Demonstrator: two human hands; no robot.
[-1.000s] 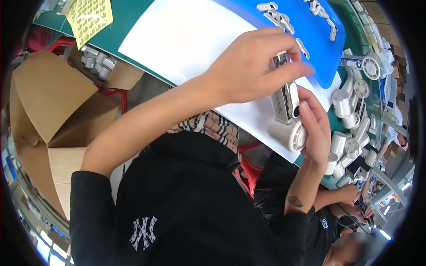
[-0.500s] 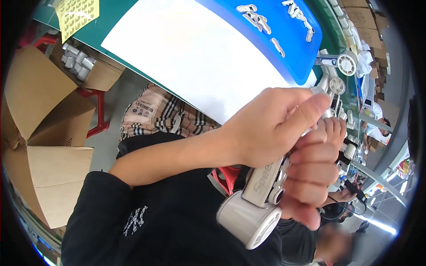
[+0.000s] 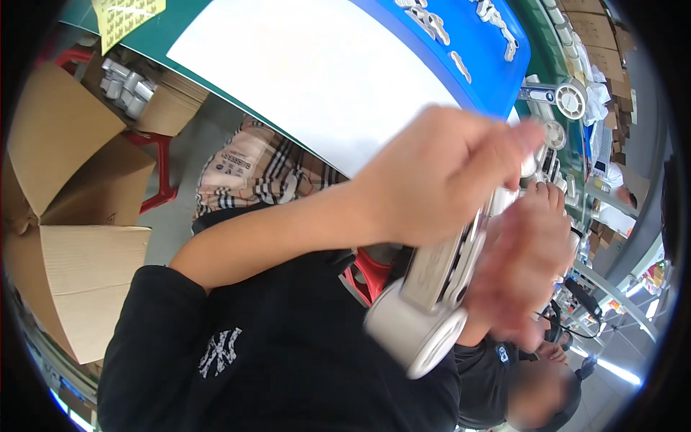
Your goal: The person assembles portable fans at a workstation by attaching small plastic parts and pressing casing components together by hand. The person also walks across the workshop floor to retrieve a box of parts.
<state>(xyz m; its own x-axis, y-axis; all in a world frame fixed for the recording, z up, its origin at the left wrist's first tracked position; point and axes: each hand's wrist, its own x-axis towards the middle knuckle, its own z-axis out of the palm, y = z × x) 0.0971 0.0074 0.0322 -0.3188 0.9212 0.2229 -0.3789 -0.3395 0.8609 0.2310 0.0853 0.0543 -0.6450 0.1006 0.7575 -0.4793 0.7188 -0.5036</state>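
A white handheld device [image 3: 417,327], with a round barrel head and a flat handle, is tilted in front of my black shirt. It has the look of a small fan or hair dryer. My left hand [image 3: 425,183] is closed around the handle's upper end, its thumb pointing up and right. On the handle's right side my right hand [image 3: 522,266] is curled against it, blurred by motion. A narrow gap with a light strip shows along the handle between the hands. The handle's upper end is hidden behind my left hand.
A blue tray [image 3: 497,79] with several small white curved parts stands on the green table beside a white sheet [image 3: 309,79]. Similar white devices [image 3: 571,99] lie at the right. Open cardboard boxes [image 3: 93,266] are at left. Another person [image 3: 489,389] sits at lower right.
Both hands and the device have shifted slightly right in view, with the barrel head higher. My right hand has become blurred, and more of the handle's side shows. The view has also moved a little.
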